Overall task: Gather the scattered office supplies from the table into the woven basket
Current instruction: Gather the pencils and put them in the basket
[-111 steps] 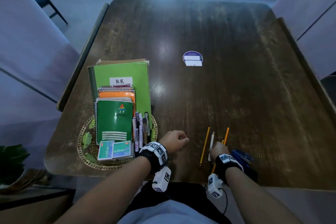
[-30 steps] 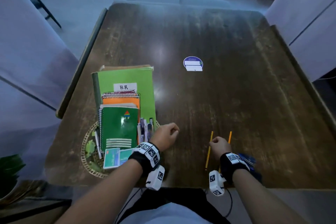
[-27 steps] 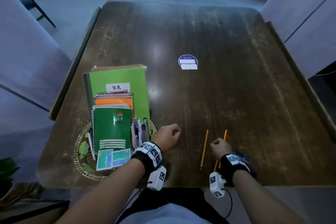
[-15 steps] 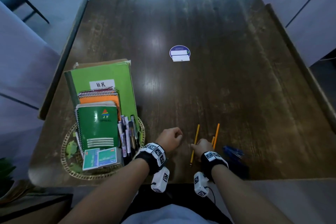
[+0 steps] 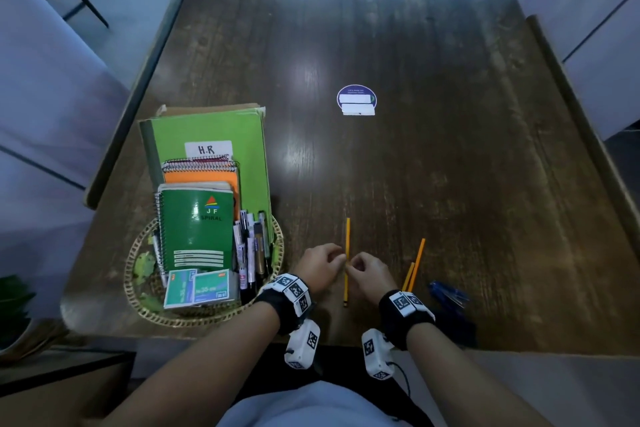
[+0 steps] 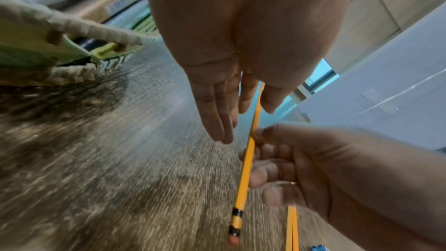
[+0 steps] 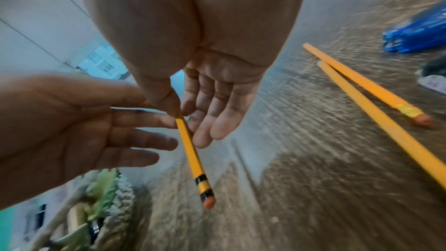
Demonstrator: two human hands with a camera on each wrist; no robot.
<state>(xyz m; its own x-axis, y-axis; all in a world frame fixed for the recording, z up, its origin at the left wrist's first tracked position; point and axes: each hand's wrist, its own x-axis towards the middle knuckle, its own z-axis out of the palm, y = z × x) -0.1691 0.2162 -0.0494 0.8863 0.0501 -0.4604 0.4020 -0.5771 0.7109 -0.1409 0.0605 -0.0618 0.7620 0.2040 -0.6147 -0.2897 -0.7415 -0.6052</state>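
Observation:
My right hand (image 5: 365, 270) pinches a yellow pencil (image 5: 347, 236) between thumb and fingers, near the table's front edge. The pencil (image 7: 193, 156) is off the wood, eraser end pointing toward me. My left hand (image 5: 323, 265) meets it from the left with straight fingers (image 7: 144, 121). In the left wrist view the shaft (image 6: 246, 169) runs between the left thumb and forefinger. The woven basket (image 5: 145, 302) stands left of my left hand, filled with notebooks, pens and staple boxes. Two more yellow pencils (image 5: 415, 263) lie on the table to the right of my right hand.
A blue packet (image 5: 448, 293) lies right of the loose pencils, near the front edge. A round purple sticker (image 5: 356, 100) marks the table's middle. A green folder (image 5: 207, 135) sticks out of the basket toward the far side. Chairs stand on both sides.
My right hand lifted one pencil and carried it left to my left hand. The left hand uncurled from a fist and reached for it. The white pen seen 3.7 s ago is gone from the table.

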